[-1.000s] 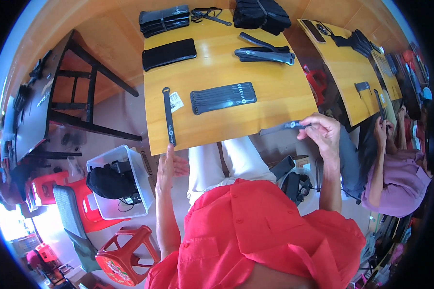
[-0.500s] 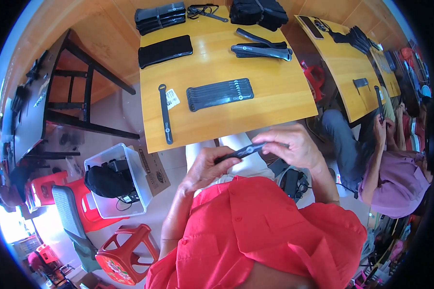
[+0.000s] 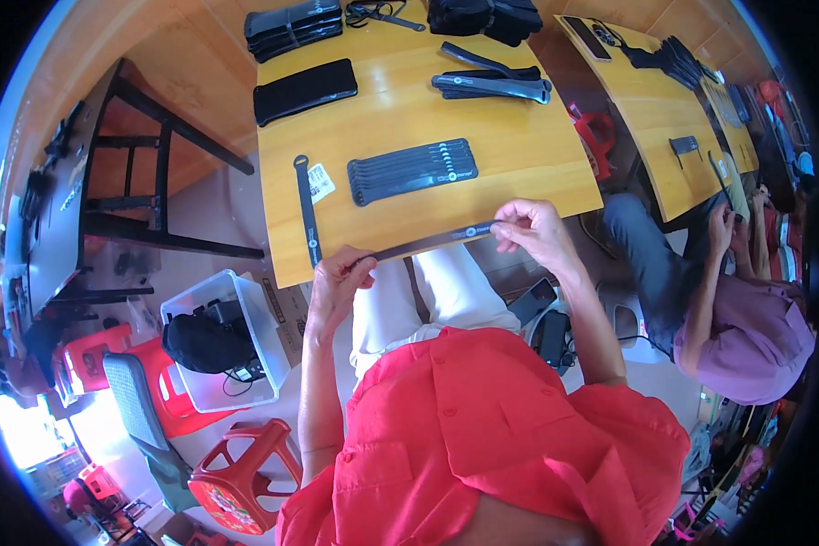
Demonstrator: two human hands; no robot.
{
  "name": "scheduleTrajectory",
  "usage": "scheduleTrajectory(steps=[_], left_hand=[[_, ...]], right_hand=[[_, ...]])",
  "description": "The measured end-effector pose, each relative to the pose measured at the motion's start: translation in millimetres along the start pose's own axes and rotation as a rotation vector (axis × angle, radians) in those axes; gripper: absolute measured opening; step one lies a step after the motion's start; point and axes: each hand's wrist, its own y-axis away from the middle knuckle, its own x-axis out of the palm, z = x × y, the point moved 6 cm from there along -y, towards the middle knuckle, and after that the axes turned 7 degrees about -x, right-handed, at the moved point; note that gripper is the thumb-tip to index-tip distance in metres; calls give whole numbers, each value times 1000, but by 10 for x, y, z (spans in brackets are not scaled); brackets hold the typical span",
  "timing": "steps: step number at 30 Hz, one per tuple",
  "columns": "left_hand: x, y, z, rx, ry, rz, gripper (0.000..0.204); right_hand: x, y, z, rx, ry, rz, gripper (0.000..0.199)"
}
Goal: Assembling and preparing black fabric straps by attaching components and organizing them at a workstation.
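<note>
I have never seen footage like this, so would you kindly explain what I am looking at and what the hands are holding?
This is one picture from a wide fisheye camera worn on a person's head, looking down, so straight edges bend near the rim. No machine is involved: the person in the red shirt works with bare hands. The left hand and right hand each pinch one end of a long black strap, stretched level at the near edge of the wooden table. On the table lie a neat bundle of similar straps, a single strap beside a small white tag, and more black stacks farther back. Another person sits to the right.
</note>
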Motion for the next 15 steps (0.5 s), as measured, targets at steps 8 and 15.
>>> scheduleTrajectory(steps=[8,15], left_hand=[[-68,-302,-12,-14,141,-201,11],[-133,-603,176,-22,399,-198,15]], right_hand=[[-68,-294,-324,37,-152,-231,13],[-54,-523,-516,17,-207,-275,12]])
